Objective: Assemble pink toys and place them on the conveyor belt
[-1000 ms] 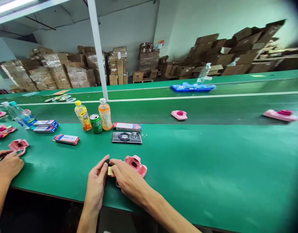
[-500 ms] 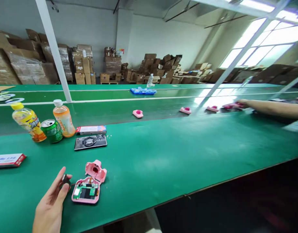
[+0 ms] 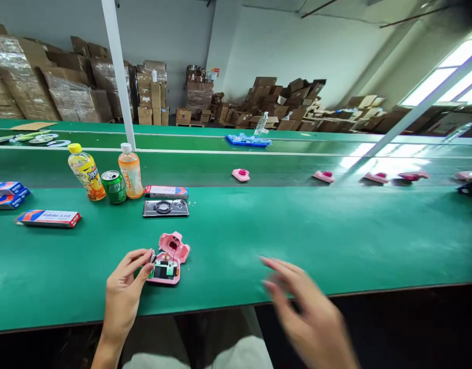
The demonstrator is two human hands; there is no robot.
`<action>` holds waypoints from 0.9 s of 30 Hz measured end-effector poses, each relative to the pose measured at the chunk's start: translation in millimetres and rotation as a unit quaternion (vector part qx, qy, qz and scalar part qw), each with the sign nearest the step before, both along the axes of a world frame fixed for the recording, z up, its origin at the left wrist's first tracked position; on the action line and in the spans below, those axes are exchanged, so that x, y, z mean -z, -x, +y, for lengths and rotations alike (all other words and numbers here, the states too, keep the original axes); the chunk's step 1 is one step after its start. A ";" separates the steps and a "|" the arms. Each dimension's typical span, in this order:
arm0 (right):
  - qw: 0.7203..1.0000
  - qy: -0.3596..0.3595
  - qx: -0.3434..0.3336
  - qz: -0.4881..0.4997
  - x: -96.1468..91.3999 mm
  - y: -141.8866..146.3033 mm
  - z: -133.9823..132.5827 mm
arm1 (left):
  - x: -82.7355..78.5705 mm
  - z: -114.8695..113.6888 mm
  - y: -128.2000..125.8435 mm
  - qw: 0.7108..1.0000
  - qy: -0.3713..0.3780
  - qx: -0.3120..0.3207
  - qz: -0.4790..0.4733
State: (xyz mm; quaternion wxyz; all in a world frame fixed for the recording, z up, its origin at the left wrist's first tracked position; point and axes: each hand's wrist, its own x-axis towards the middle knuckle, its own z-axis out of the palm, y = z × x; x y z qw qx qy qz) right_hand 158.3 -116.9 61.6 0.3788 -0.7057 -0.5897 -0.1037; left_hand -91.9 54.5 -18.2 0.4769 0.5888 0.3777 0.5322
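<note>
On the green worktop (image 3: 336, 230), the person's left hand (image 3: 124, 287) pinches a small dark part (image 3: 153, 255) between thumb and forefinger, right against the left end of an opened pink toy camera shell (image 3: 161, 280). The shell lies flat, circuit board up, its long side running left to right, with its pink front half (image 3: 176, 248) touching it just behind. It sits immediately right of the left hand, much the nearer one, while the right hand (image 3: 303, 307), blurred, open, fingers spread and holding nothing, hangs well apart to the right over the worktop's near edge.
</note>
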 end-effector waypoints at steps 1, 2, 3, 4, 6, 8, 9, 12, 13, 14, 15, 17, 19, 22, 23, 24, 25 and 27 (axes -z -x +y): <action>0.994 0.017 -0.105 0.005 -1.9 14.8 27.7 | -1.3 -2.1 0.5 0.999 -0.037 0.023 0.022; 0.974 0.070 -0.217 0.006 -4.3 29.1 55.7 | -2.6 -4.1 0.9 0.996 -0.070 0.048 0.041; 0.949 0.102 -0.297 0.002 -6.9 41.5 81.9 | -3.7 -5.7 1.2 0.991 -0.099 0.068 0.056; 0.925 0.139 -0.353 0.006 -9.6 51.2 104.2 | -4.5 -7.1 1.2 0.987 -0.122 0.082 0.070; 0.893 0.199 -0.403 0.022 -14.0 60.7 132.7 | -4.8 -9.3 0.5 0.981 -0.151 0.085 0.084; 0.883 0.228 -0.408 0.038 -17.0 59.0 140.5 | -3.8 -11.2 -0.8 0.982 -0.157 0.072 0.073; 0.882 0.232 -0.409 0.038 -18.1 55.7 139.1 | -3.1 -12.1 -1.5 0.983 -0.155 0.072 0.060; 0.873 0.226 -0.432 0.031 -20.0 45.5 128.5 | -1.3 -13.9 -1.7 0.985 -0.141 0.090 0.036; 0.868 0.225 -0.442 0.034 -19.7 43.5 125.7 | -0.9 -14.1 -1.2 0.984 -0.141 0.099 0.039; 0.863 0.227 -0.451 0.038 -18.8 42.4 123.9 | -0.6 -14.1 -0.7 0.983 -0.144 0.108 0.048; 0.860 0.227 -0.455 0.040 -17.0 41.8 122.9 | -0.4 -13.9 -0.2 0.980 -0.151 0.118 0.060; 0.866 0.222 -0.447 0.031 -11.4 41.8 121.8 | -0.2 -13.4 0.5 0.972 -0.168 0.137 0.086; 0.878 0.205 -0.432 0.009 -3.8 41.8 120.1 | -0.2 -13.2 0.8 0.967 -0.172 0.153 0.108; 0.895 0.144 -0.421 0.023 8.3 40.9 114.5 | -1.7 -13.9 2.1 0.965 -0.165 0.162 0.125; 0.900 0.123 -0.417 0.043 12.2 40.5 112.2 | -2.9 -14.2 2.8 0.964 -0.163 0.165 0.130; 0.905 0.104 -0.408 0.064 15.7 40.1 109.8 | -4.4 -14.5 3.6 0.963 -0.160 0.167 0.136; 0.910 0.087 -0.397 0.082 19.0 39.7 107.4 | -6.2 -14.7 4.3 0.962 -0.159 0.171 0.145; 0.921 0.058 -0.370 0.104 24.8 39.5 102.8 | -10.1 -14.7 4.8 0.953 -0.170 0.169 0.183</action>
